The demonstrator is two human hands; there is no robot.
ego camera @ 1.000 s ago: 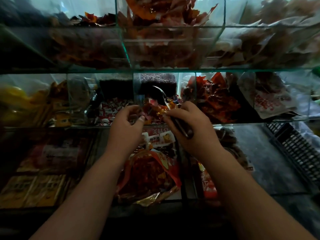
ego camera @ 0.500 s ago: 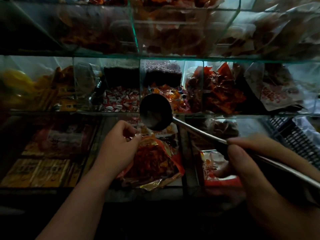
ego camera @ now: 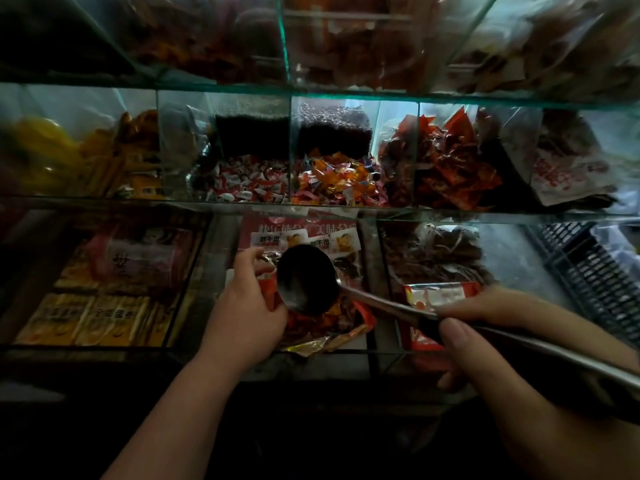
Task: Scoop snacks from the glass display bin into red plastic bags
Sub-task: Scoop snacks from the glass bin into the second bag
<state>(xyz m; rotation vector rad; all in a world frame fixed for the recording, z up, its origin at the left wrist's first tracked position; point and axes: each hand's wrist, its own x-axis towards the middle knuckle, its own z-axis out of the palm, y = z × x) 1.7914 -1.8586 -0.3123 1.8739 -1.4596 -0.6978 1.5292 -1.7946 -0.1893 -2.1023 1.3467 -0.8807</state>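
My right hand curls round the ladle — handle running up-left, bowl over the bag. My left hand pinches the bag's edge, just left of the bowl.

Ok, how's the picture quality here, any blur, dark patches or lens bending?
Head view: dim overall, lower edge nearly black; yellow packs at far left are blurred; the top glass dividers splay outward from the wide lens; the ladle bowl carries a faint sheen.
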